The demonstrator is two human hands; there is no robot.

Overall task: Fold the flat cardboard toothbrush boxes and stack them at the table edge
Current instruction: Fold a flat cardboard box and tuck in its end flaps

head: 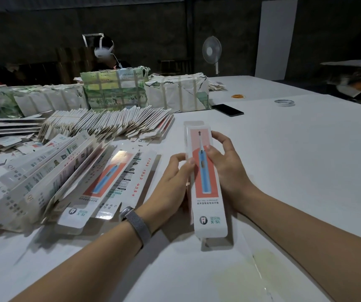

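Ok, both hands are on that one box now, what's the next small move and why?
Probably tuck the far end flap shut. The toothbrush box already looks opened into a tube between the left hand and right hand, yet that flap sticks out straight and the near end looks open too.

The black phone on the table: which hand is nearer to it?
Right. The right hand grips the toothbrush box below the phone; the left hand holds the box's far side.
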